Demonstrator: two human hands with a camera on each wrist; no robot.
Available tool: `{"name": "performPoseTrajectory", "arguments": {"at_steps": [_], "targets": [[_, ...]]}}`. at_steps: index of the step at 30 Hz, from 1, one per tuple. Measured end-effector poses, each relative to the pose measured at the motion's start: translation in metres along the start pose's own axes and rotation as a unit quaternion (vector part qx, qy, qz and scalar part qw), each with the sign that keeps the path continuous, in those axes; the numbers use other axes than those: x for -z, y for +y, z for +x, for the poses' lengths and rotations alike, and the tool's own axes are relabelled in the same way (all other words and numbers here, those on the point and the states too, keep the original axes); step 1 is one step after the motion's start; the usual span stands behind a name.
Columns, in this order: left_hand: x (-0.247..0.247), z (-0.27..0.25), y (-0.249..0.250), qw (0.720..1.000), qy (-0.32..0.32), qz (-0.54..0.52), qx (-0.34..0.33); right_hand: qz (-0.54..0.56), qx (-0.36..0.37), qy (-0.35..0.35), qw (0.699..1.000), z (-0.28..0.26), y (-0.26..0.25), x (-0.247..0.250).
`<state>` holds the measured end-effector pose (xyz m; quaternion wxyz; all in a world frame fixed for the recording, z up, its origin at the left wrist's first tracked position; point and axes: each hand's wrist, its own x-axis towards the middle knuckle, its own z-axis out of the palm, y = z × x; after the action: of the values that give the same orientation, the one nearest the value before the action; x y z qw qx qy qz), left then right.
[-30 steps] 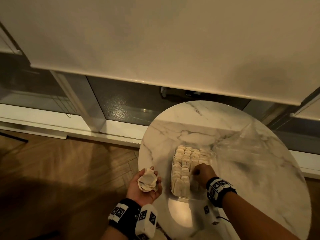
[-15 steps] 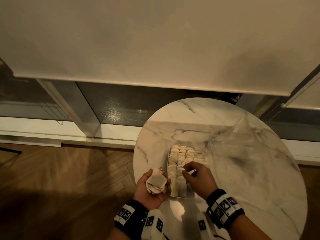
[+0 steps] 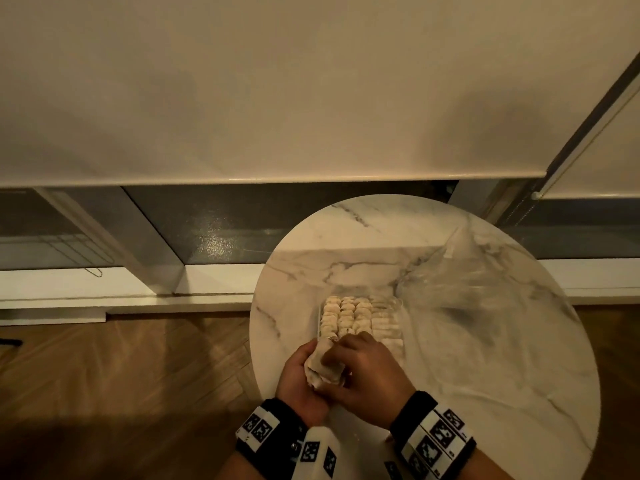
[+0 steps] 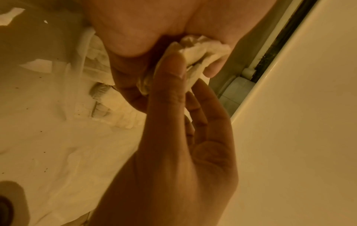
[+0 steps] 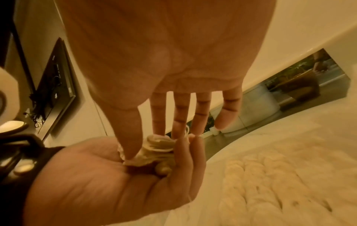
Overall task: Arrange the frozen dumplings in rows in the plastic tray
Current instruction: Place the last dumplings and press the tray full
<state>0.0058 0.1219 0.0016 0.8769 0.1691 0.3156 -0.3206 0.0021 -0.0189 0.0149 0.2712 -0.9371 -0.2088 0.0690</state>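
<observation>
Left hand (image 3: 301,379) is cupping a small stack of dumplings (image 3: 322,367) beside the tray (image 3: 360,323) on the table (image 3: 485,358); right hand (image 3: 367,375) is pinching one off. Next, prob.: seating it w/ care in an unfinished row.

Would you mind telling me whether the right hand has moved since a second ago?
Yes. The right hand has left the plastic tray, coming back toward the person and leftward, and now touches the dumplings held in the left hand.
</observation>
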Motion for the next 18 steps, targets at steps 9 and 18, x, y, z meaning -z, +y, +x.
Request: {"name": "performPoseTrajectory", "arguments": {"at_steps": [9,18], "targets": [[0.002,0.018,-0.007,0.998,0.031,0.044,0.008,0.131,-0.05,0.052,0.989,-0.006,0.015,0.016],[0.003,0.029,-0.009,0.997,0.017,0.079,0.017,0.223,-0.113,0.071,0.966,-0.009,0.026,0.02]]}}
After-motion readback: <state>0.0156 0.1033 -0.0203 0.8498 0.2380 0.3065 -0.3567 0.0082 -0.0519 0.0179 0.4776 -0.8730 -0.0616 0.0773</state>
